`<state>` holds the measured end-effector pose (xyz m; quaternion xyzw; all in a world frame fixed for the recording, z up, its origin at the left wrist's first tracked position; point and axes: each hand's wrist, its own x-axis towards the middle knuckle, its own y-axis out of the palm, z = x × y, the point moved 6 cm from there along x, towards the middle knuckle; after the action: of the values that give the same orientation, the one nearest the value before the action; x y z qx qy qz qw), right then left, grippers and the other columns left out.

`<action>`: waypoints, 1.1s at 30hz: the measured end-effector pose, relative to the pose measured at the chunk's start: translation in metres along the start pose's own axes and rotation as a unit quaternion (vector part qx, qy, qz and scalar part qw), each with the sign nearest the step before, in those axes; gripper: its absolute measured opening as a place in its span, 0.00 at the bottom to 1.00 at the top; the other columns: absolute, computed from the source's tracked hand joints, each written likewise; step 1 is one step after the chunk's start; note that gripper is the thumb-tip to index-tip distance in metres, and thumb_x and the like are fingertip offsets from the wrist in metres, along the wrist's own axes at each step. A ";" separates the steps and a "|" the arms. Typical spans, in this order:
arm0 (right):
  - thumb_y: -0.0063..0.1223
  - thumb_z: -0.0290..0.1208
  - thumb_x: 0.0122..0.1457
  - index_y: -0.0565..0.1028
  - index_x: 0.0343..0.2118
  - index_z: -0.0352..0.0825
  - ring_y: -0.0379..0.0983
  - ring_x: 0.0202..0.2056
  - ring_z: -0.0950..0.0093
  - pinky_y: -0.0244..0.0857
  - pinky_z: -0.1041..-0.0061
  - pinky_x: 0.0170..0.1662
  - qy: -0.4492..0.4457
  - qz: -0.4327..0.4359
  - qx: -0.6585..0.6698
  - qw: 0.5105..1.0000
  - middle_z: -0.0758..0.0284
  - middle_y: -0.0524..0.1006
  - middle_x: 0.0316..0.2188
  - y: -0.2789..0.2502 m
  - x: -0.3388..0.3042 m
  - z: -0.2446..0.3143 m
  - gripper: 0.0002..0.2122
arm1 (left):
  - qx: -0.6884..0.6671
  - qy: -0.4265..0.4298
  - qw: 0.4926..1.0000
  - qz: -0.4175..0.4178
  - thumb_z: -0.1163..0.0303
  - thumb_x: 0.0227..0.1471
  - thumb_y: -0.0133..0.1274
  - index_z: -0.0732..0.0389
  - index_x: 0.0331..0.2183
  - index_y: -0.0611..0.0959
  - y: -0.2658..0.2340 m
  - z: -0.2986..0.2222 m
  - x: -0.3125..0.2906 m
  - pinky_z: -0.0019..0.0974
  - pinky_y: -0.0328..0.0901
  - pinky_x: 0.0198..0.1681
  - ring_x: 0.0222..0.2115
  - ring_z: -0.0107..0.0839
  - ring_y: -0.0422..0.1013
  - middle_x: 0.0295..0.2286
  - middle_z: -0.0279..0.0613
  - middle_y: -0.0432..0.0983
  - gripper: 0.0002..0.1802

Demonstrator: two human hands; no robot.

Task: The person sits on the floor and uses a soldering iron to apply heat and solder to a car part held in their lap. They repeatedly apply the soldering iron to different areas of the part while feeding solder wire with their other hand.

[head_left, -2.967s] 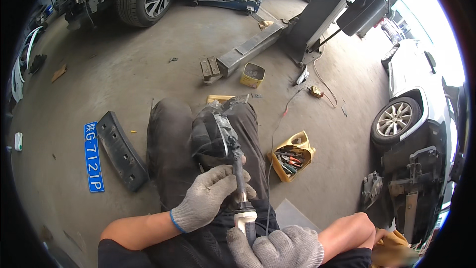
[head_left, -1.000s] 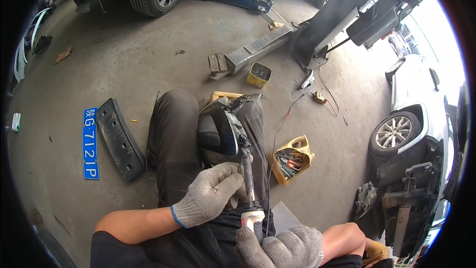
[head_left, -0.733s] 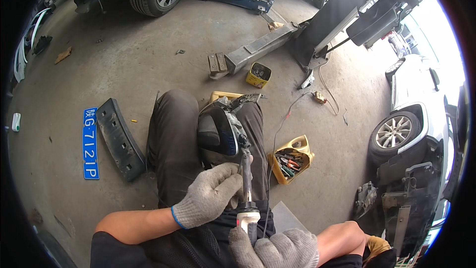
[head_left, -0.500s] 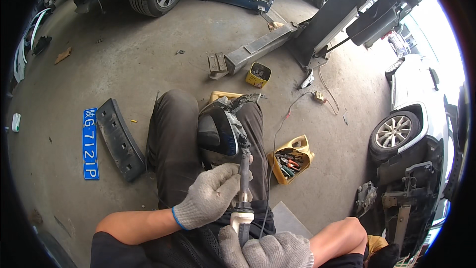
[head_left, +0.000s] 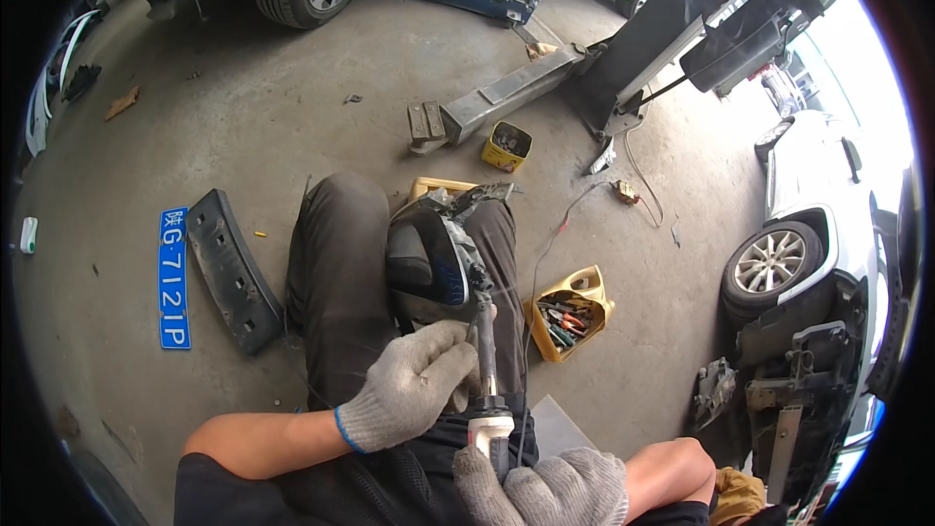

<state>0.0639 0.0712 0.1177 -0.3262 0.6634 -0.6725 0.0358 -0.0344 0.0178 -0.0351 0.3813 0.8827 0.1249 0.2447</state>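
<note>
My right hand (head_left: 550, 489), in a grey knitted glove, is wrapped round the handle of a hot-air welding gun (head_left: 489, 419) with a white collar and a long metal tube. The tube points away from me, its tip by the torn edge of a glossy black and grey car part (head_left: 429, 258) with blue marks, resting between my thighs. My left hand (head_left: 414, 380), gloved alike with a blue cuff, is closed just left of the tube. Its fingertips are partly hidden, and I cannot make out what they pinch.
Right of my legs stands a cut-open yellow jug (head_left: 586, 282) with several hand tools. Beyond are a yellow tin (head_left: 506, 146) and a lift arm (head_left: 511, 93). On the left lie a black plastic strip (head_left: 234, 273) and a blue number plate (head_left: 173, 278). A cord (head_left: 538, 292) runs along my right thigh.
My right hand and the welding gun have shifted slightly right and down. My left hand stays closed in nearly the same place. The car part on my lap has barely moved.
</note>
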 end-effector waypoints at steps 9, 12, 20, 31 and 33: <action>0.55 0.24 0.41 0.79 0.40 0.29 0.54 0.13 0.82 0.48 0.81 0.15 -0.017 -0.027 0.024 0.999 0.76 0.59 0.14 -0.006 -0.002 -0.007 0.18 | 0.015 -0.008 1.000 0.003 0.71 0.63 0.41 0.69 0.41 0.76 0.003 -0.003 -0.002 0.25 0.69 0.32 0.27 0.23 0.74 0.26 0.42 0.78 0.13; 0.56 0.22 0.42 0.80 0.37 0.28 0.53 0.12 0.82 0.46 0.81 0.14 -0.038 -0.061 0.051 0.996 0.76 0.59 0.13 -0.012 -0.008 -0.011 0.16 | 0.009 -0.009 1.000 -0.008 0.71 0.63 0.41 0.68 0.40 0.76 0.003 -0.005 -0.001 0.23 0.68 0.29 0.26 0.21 0.73 0.26 0.41 0.78 0.12; 0.58 0.24 0.42 0.81 0.34 0.30 0.56 0.13 0.80 0.47 0.80 0.16 -0.010 -0.098 0.023 0.995 0.76 0.60 0.13 -0.017 -0.014 -0.016 0.12 | 0.002 0.011 1.000 -0.013 0.68 0.64 0.42 0.68 0.43 0.76 0.003 -0.004 0.000 0.23 0.67 0.28 0.22 0.18 0.69 0.27 0.39 0.79 0.14; 0.58 0.24 0.40 0.81 0.35 0.31 0.56 0.14 0.81 0.50 0.79 0.16 0.003 -0.078 0.059 0.995 0.76 0.60 0.14 -0.013 -0.012 -0.022 0.15 | -0.022 -0.006 1.000 -0.019 0.68 0.64 0.43 0.67 0.43 0.76 -0.001 -0.003 0.007 0.23 0.67 0.26 0.22 0.17 0.69 0.28 0.40 0.79 0.14; 0.58 0.23 0.40 0.81 0.35 0.31 0.56 0.14 0.81 0.50 0.79 0.16 -0.016 -0.069 0.055 0.996 0.76 0.60 0.14 -0.011 -0.011 -0.023 0.15 | -0.019 0.014 1.000 -0.021 0.68 0.63 0.43 0.67 0.42 0.77 -0.001 -0.001 0.008 0.23 0.67 0.26 0.22 0.18 0.70 0.28 0.40 0.79 0.13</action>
<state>0.0654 0.0978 0.1254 -0.3798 0.6005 -0.7034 0.0175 -0.0406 0.0228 -0.0375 0.3568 0.8911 0.1413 0.2422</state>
